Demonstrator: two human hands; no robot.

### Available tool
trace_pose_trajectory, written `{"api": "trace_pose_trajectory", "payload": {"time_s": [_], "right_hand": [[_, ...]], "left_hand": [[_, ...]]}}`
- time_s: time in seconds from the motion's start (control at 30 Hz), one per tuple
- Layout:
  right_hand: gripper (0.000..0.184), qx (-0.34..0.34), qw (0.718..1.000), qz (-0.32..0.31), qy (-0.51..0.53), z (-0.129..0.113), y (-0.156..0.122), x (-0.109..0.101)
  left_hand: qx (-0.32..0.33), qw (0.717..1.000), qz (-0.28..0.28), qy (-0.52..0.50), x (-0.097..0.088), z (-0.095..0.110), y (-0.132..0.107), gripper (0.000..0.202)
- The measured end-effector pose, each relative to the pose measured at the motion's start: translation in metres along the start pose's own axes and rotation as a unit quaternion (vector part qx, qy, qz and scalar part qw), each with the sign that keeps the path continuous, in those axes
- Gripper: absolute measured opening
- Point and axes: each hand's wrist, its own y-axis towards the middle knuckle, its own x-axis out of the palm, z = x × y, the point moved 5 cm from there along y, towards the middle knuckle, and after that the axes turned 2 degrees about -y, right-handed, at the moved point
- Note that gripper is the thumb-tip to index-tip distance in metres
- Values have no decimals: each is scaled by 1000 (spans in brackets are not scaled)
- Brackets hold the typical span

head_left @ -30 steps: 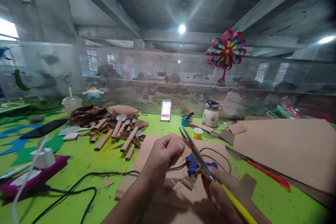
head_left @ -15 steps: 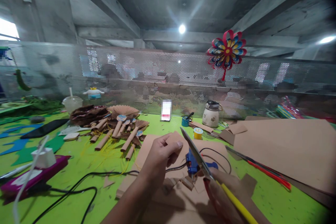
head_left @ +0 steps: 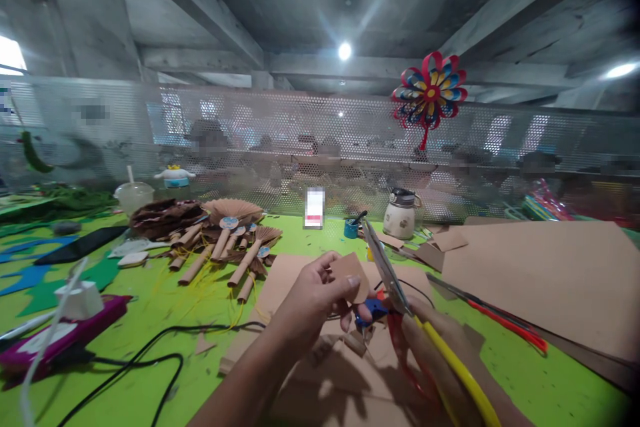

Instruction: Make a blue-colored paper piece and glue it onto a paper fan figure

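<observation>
A small piece of brown kraft paper [head_left: 351, 272] is held up in the middle of the view, tilted, above larger brown sheets on the green table [head_left: 565, 390]. It is plain and flat, with a straight upper edge and a corner that looks rounded at the lower right. The left hand [head_left: 317, 295] pinches it, the thumb lying across its face and the other fingers behind. The right hand [head_left: 425, 333] grips a pair of scissors [head_left: 387, 267] with one yellow and one red handle. Their blades point up and away, just beside the paper's right edge. The hand is blurred, so the blades seem nearly together, but I cannot tell whether they touch the paper.

Beneath the hands lies a blue glue gun [head_left: 371, 313], partly covered by the fingers and scissors, with paper scraps near it. The blades also hide much of a yellow spool [head_left: 371, 252]. Beyond stand a teal jar [head_left: 351, 229] and a pale bottle with a dark lid [head_left: 399, 219]. To the left are pleated paper fans [head_left: 234, 209] with rolled handles and yellow strings, and a magenta power strip [head_left: 103, 325]. Large kraft sheets [head_left: 540, 273] spread across the right.
</observation>
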Motion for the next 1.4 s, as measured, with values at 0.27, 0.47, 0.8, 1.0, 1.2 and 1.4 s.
{"api": "trace_pose_trajectory", "payload": {"time_s": [0.27,0.47,0.8,1.0,1.2,1.4], "right_hand": [[56,28,998,-25,53,16,-1,10],[54,8,999,-33,8,13,0,12],[56,-41,998,-38,28,0,-1,16],[54,-33,998,-44,21,4,-3,18],[55,-37,999,-16,1,1,-4,15],[56,-39,999,-1,8,3,-5,15]], "left_hand": [[13,998,62,14,-7,-6,1,25],[26,999,-9,23,6,-5,0,27],[58,998,23,6,3,-7,2,21],[75,997,25,0,7,-11,2,19],[78,996,39,-9,4,-11,1,18],[76,997,30,-10,6,-11,0,18]]}}
